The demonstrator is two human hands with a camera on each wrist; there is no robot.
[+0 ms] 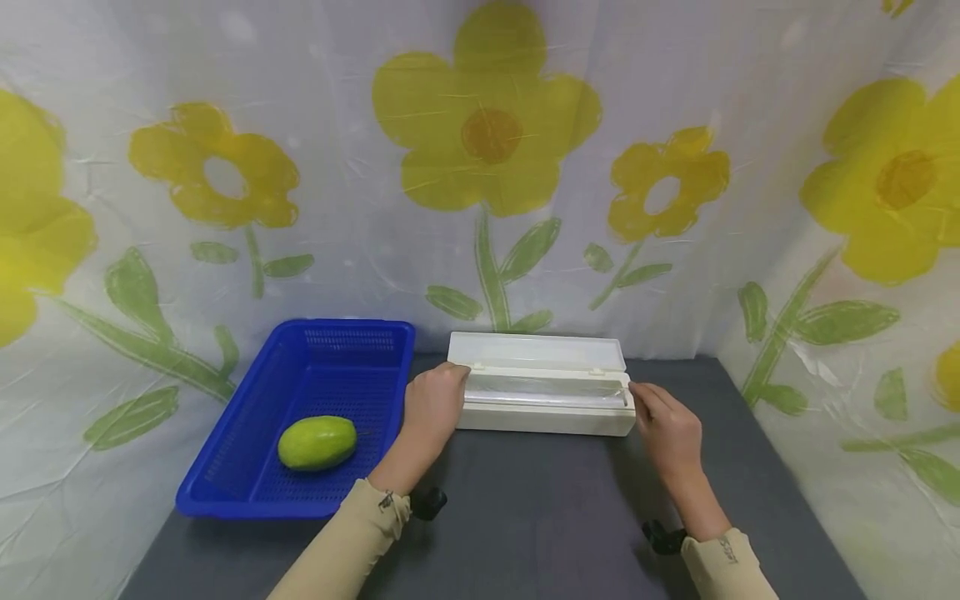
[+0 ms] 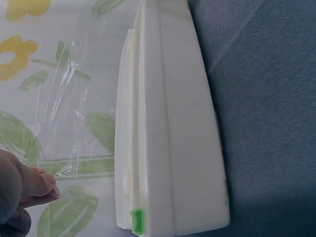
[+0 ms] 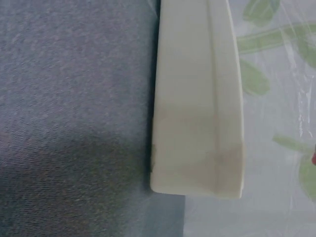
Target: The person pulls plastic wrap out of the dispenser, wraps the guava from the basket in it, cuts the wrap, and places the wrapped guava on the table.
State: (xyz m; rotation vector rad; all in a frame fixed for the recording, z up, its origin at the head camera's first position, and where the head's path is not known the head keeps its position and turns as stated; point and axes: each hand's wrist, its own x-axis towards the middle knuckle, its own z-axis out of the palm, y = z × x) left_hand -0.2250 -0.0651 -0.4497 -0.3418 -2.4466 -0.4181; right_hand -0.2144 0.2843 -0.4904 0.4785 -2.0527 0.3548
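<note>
Standing near the far edge of the bench [image 1: 525,517], its long side along that edge, the white cling film dispenser [image 1: 543,420] has its lid [image 1: 536,347] tipped up at the back. Clear cling film [image 2: 71,123] shows over the opening, and the left wrist view catches it creased and raised above the box. At the dispenser's left end the left hand [image 1: 437,398] pinches a bunched corner of that film, thumb against finger with no gap to spare. At the other end the right hand [image 1: 671,429] has thumb and fingers drawn together beside the box's right corner; whether the film's other corner is between them I cannot tell, since the right wrist view leaves that hand out. A green cutter slider [image 2: 138,222] sits at the box's left end.

The likeliest trouble, I judge, is the film: thin and clinging, it could fold onto itself if the two sides were lifted unevenly, or tear from the small bunched corner under a sharp pull. The box looks light, and with neither hand seen bracing it, a hard tug might drag it toward the near edge.

Left of it, by the bench's left edge, a blue plastic basket [image 1: 255,507] holds a green papaya-like fruit [image 1: 317,443]. Behind hangs a flower-printed plastic sheet [image 1: 337,275].
</note>
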